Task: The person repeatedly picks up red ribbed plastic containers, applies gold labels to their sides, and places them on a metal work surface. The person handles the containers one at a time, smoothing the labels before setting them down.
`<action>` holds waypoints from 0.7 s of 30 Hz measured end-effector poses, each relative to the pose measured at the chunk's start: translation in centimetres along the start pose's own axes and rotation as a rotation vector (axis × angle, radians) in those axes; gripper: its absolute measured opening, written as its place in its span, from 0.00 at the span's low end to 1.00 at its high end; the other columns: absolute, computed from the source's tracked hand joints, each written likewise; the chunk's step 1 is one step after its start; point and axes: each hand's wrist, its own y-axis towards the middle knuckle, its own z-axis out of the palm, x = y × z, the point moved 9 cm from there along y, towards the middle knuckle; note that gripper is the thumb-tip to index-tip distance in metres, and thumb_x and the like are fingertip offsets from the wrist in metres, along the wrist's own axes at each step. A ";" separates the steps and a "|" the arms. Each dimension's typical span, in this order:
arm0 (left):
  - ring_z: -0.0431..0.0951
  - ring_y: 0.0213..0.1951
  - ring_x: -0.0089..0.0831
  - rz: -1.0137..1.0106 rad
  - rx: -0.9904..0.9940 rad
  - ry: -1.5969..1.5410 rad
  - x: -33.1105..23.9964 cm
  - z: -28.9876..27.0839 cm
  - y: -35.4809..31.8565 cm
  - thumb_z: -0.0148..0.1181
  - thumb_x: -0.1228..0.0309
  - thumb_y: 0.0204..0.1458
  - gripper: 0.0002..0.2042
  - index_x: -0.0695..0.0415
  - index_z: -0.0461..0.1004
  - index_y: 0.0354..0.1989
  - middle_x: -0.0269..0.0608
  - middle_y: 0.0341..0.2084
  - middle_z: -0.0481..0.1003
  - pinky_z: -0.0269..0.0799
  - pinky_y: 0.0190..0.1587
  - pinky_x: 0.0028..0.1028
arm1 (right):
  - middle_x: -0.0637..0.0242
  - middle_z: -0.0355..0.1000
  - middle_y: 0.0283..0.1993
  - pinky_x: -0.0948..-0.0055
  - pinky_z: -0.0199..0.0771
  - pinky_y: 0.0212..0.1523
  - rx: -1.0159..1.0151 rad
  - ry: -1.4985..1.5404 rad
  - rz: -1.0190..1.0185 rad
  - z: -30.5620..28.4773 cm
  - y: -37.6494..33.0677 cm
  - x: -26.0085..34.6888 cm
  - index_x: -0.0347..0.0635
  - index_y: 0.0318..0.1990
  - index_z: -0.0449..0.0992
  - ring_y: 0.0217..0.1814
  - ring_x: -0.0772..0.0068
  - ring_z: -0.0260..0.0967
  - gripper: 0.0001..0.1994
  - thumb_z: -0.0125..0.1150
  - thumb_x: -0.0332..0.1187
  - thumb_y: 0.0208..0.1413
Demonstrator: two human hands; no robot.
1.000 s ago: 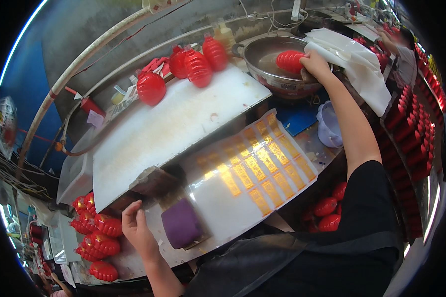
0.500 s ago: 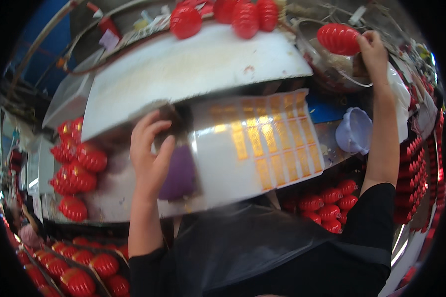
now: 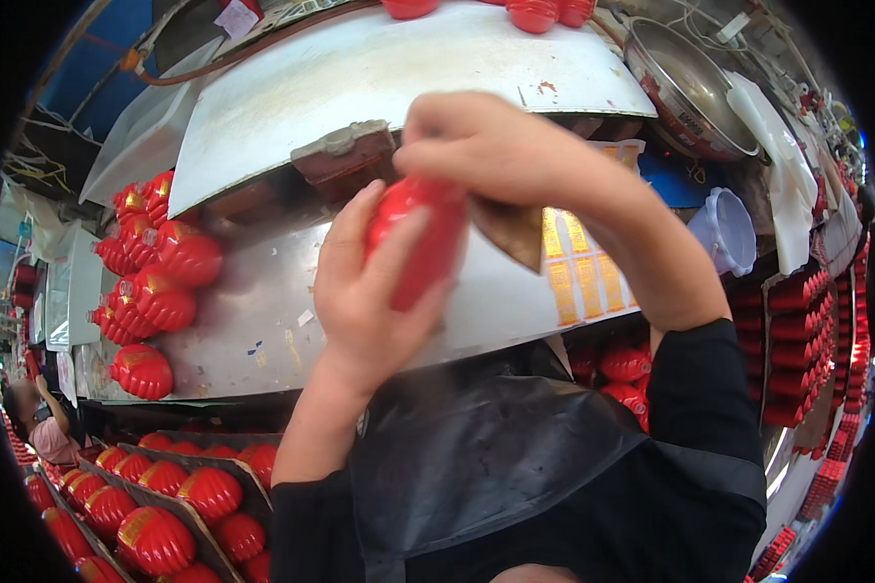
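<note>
In front of me I hold a red, ribbed, lantern-shaped bottle (image 3: 420, 243) tilted over the metal table. My left hand (image 3: 367, 296) wraps round its body from the left, fingers and thumb on either side. Closed over its upper end is my right hand (image 3: 472, 144), slightly blurred, so the bottle's neck is hidden. Below the right palm hangs a flat brown piece (image 3: 513, 235), apparently tucked in that hand; its kind is unclear. Partly behind my right forearm lies a sheet of gold labels (image 3: 581, 277). A brown block (image 3: 348, 160) sits just beyond my hands.
Several red bottles (image 3: 170, 255) stand along the table's left side. A white board (image 3: 389, 73) spans the back. At the right are a metal basin (image 3: 695, 87) and a lilac bucket (image 3: 724, 231). Boxes of red bottles (image 3: 156, 539) stand lower left; another person (image 3: 51, 432) is at far left.
My right hand has brought the red bottle from above the basin to the middle. My left hand has moved right and closed round it. The purple pad is now out of sight.
</note>
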 end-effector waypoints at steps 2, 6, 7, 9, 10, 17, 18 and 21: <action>0.77 0.60 0.53 -0.163 0.022 -0.107 3.6 -0.1 -1.0 0.76 0.68 0.42 0.34 0.57 0.76 0.62 0.58 0.60 0.74 0.74 0.63 0.43 | 0.50 0.82 0.38 0.62 0.80 0.44 0.062 0.121 0.012 3.6 1.7 -0.5 0.32 0.46 0.82 0.41 0.57 0.81 0.21 0.62 0.44 0.61; 0.77 0.60 0.37 -0.691 0.011 -0.723 12.3 1.4 -3.3 0.72 0.68 0.50 0.36 0.58 0.68 0.71 0.48 0.61 0.75 0.73 0.63 0.36 | 0.55 0.82 0.32 0.62 0.81 0.41 -0.116 0.237 0.055 4.1 2.0 -6.0 0.32 0.47 0.83 0.34 0.59 0.82 0.20 0.62 0.44 0.63; 0.76 0.60 0.34 -0.744 0.012 -0.874 13.7 2.1 -3.3 0.72 0.68 0.52 0.36 0.58 0.67 0.72 0.46 0.61 0.75 0.73 0.63 0.35 | 0.52 0.83 0.34 0.58 0.82 0.42 -0.204 -0.031 0.105 3.5 1.8 -8.4 0.35 0.45 0.84 0.36 0.54 0.82 0.18 0.62 0.43 0.62; 0.75 0.61 0.34 -0.843 0.022 -1.077 15.6 3.5 -3.4 0.69 0.69 0.58 0.35 0.60 0.64 0.73 0.47 0.63 0.72 0.73 0.64 0.35 | 0.51 0.83 0.45 0.57 0.82 0.47 -0.162 -0.530 0.217 4.7 -0.3 -13.1 0.41 0.47 0.86 0.44 0.49 0.83 0.15 0.65 0.40 0.61; 0.75 0.61 0.33 -0.897 0.021 -1.130 16.4 4.0 -3.6 0.68 0.69 0.58 0.34 0.60 0.63 0.73 0.47 0.64 0.72 0.73 0.64 0.34 | 0.53 0.82 0.53 0.52 0.81 0.49 -0.075 -0.691 0.237 6.2 -1.4 -15.3 0.42 0.51 0.85 0.46 0.46 0.82 0.14 0.61 0.36 0.62; 0.73 0.63 0.36 -0.809 -0.035 -0.886 16.2 2.9 -4.8 0.68 0.65 0.61 0.36 0.63 0.59 0.74 0.51 0.65 0.70 0.69 0.66 0.35 | 0.57 0.73 0.69 0.60 0.85 0.40 0.002 -0.820 0.104 12.7 -11.0 -14.8 0.40 0.64 0.77 0.41 0.55 0.84 0.24 0.57 0.27 0.57; 0.73 0.63 0.36 -0.803 -0.041 -0.911 15.6 3.0 -5.0 0.68 0.65 0.61 0.36 0.63 0.59 0.74 0.51 0.65 0.70 0.69 0.66 0.35 | 0.57 0.73 0.69 0.61 0.85 0.38 0.073 -0.789 0.111 13.8 -12.9 -13.8 0.40 0.64 0.77 0.38 0.56 0.84 0.25 0.58 0.27 0.57; 0.73 0.63 0.36 -0.811 -0.079 -0.942 15.2 3.1 -5.1 0.69 0.64 0.60 0.37 0.64 0.59 0.74 0.52 0.65 0.69 0.69 0.67 0.36 | 0.57 0.74 0.68 0.62 0.85 0.35 0.233 -0.757 0.107 16.1 -16.5 -12.2 0.40 0.64 0.77 0.32 0.57 0.82 0.25 0.60 0.26 0.55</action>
